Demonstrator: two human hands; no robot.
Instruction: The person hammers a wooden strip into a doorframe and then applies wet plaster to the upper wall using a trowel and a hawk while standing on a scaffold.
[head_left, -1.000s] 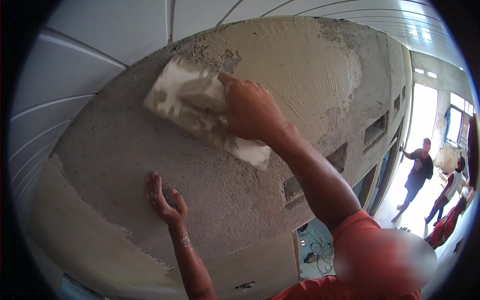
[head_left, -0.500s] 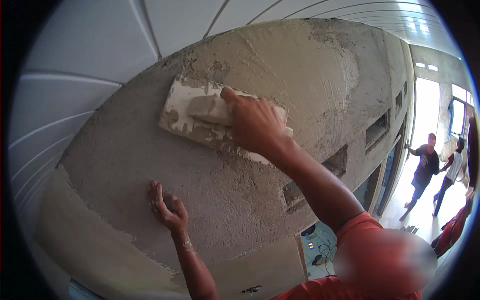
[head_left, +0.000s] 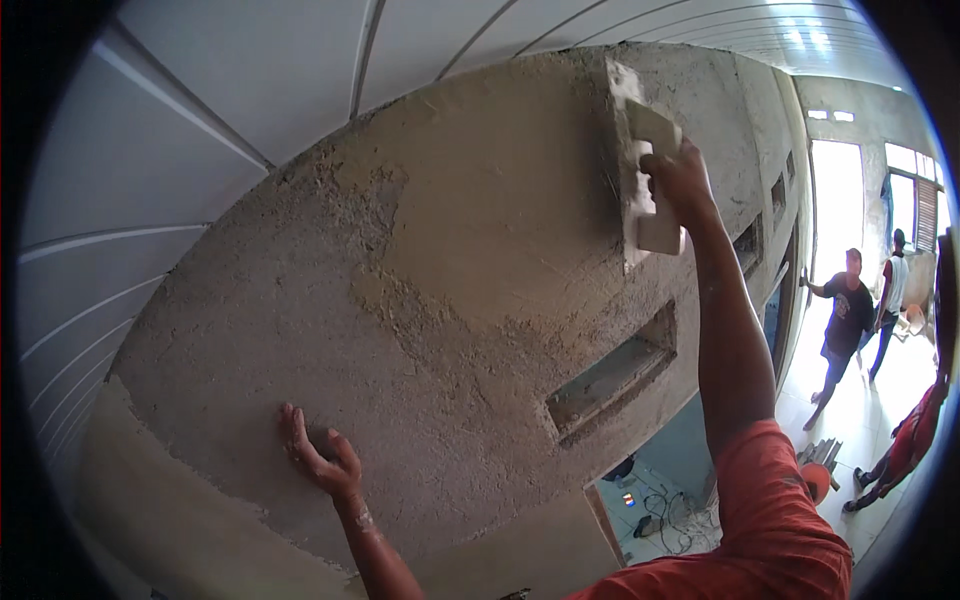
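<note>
My right hand (head_left: 682, 185) grips the handle of a plastering float (head_left: 630, 160), a long pale board smeared with mortar. The board stands nearly upright in the picture, its edge at the far right end of a smooth, damp plaster patch (head_left: 490, 200) on the wall. Round that patch the plaster is rough and crumbly. Lower left, my left hand (head_left: 322, 455) rests against the grey wall (head_left: 230, 350), fingers apart and holding nothing. Below the float, a rectangular recess (head_left: 612, 375) is cut into the wall.
White ceiling panels (head_left: 240, 60) meet the wall's top edge. Further recesses and a doorway lie along the wall to the right. Through the opening below, cables (head_left: 680, 525) lie on a tiled floor. At far right stand a person in dark clothes (head_left: 846, 320) and other people.
My right hand has swept the float to the right and turned it upright, leaving the patch smoother. My left hand sits slightly lower in the picture, still at the wall.
</note>
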